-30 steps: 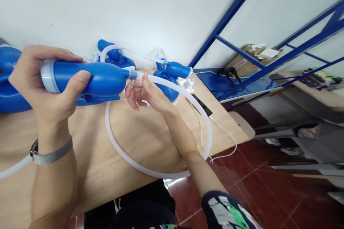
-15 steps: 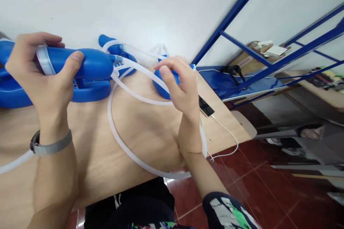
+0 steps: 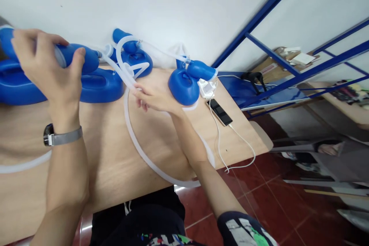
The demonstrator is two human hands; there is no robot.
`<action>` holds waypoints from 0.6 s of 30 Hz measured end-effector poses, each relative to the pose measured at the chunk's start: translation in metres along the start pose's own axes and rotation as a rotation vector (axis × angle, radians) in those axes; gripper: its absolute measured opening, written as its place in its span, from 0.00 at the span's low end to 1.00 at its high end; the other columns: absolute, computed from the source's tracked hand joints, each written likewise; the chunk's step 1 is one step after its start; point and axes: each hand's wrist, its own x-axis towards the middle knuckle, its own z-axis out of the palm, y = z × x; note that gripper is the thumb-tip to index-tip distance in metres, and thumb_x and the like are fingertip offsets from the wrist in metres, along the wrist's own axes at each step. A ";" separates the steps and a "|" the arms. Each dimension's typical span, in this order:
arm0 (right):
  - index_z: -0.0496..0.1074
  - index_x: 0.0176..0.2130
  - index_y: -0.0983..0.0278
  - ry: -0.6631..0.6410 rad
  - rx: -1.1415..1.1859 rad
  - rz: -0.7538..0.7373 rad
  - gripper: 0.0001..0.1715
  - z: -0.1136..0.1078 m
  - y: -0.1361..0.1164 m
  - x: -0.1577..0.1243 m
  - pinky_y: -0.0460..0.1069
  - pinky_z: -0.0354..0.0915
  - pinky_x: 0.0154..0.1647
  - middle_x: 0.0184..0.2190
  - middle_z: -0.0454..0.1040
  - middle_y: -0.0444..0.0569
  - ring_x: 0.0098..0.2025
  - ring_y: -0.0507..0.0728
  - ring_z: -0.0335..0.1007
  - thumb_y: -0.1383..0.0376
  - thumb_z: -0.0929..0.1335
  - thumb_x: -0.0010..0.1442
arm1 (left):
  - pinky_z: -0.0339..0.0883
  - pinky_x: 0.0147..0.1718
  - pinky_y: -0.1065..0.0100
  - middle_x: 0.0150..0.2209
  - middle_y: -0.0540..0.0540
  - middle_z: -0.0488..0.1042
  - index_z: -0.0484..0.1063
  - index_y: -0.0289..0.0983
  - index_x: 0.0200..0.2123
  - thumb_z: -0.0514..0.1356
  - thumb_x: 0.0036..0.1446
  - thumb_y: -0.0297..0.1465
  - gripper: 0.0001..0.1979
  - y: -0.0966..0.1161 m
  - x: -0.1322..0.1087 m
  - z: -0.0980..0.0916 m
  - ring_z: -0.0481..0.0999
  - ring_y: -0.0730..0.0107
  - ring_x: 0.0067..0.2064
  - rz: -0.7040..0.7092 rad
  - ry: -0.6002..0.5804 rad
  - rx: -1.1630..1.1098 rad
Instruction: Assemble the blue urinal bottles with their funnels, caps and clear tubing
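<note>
My left hand [image 3: 47,61] is wrapped around a blue plastic urinal head [image 3: 83,59] with a clear rim, holding it above the table on the left. From its narrow end a translucent white hose [image 3: 122,72] runs right and down to my right hand [image 3: 152,102]. The fingers of that hand are curled at the hose, gripping it loosely, and part of the hose is hidden behind them. Below my left hand lie blue handled bottles [image 3: 105,86]. Another blue bottle [image 3: 184,90], with its own hose and blue head [image 3: 201,70], stands right of my right hand.
Against the wall stands one more blue bottle [image 3: 138,61] with a hose. A phone [image 3: 220,112] on a white cable and a white charger [image 3: 206,89] lie on the wooden table [image 3: 106,153]. A blue metal frame [image 3: 259,17] rises at the right.
My right hand has moved left and lower, from raised near the right-hand bottle to the hose. My left hand still holds the blue urinal head, now tilted slightly and turned.
</note>
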 end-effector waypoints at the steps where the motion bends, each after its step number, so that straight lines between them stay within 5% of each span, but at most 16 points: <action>1: 0.74 0.53 0.61 -0.011 0.052 0.012 0.10 0.012 0.001 0.010 0.41 0.65 0.25 0.29 0.79 0.35 0.22 0.47 0.73 0.61 0.67 0.92 | 0.52 0.80 0.25 0.64 0.39 0.69 0.76 0.43 0.50 0.78 0.68 0.37 0.16 0.010 -0.006 -0.001 0.70 0.39 0.74 -0.004 -0.024 0.032; 6: 0.75 0.58 0.59 0.114 0.286 0.009 0.10 0.046 0.015 0.066 0.41 0.66 0.26 0.39 0.87 0.43 0.33 0.50 0.85 0.57 0.66 0.92 | 0.58 0.82 0.30 0.68 0.33 0.71 0.78 0.41 0.55 0.69 0.78 0.40 0.11 0.038 -0.031 0.007 0.70 0.37 0.74 -0.101 0.012 0.188; 10: 0.78 0.55 0.58 0.361 0.024 -0.055 0.13 0.047 0.041 0.098 0.49 0.84 0.57 0.55 0.86 0.50 0.56 0.57 0.87 0.54 0.68 0.91 | 0.59 0.84 0.34 0.71 0.29 0.70 0.77 0.36 0.63 0.69 0.74 0.33 0.18 0.037 -0.033 0.016 0.70 0.36 0.77 -0.197 -0.098 0.232; 13: 0.79 0.59 0.58 0.520 -0.299 -0.059 0.16 0.044 0.064 0.104 0.67 0.75 0.82 0.62 0.81 0.56 0.71 0.68 0.81 0.50 0.72 0.86 | 0.63 0.83 0.39 0.74 0.28 0.69 0.76 0.34 0.69 0.72 0.70 0.30 0.27 0.037 -0.032 0.015 0.70 0.35 0.79 -0.246 -0.175 0.249; 18: 0.70 0.70 0.62 0.640 -0.491 -0.039 0.36 0.030 0.088 0.104 0.75 0.64 0.89 0.76 0.68 0.68 0.81 0.77 0.70 0.53 0.82 0.76 | 0.67 0.82 0.36 0.76 0.27 0.70 0.76 0.35 0.74 0.71 0.69 0.33 0.32 0.046 -0.030 0.006 0.71 0.32 0.80 -0.320 -0.280 0.308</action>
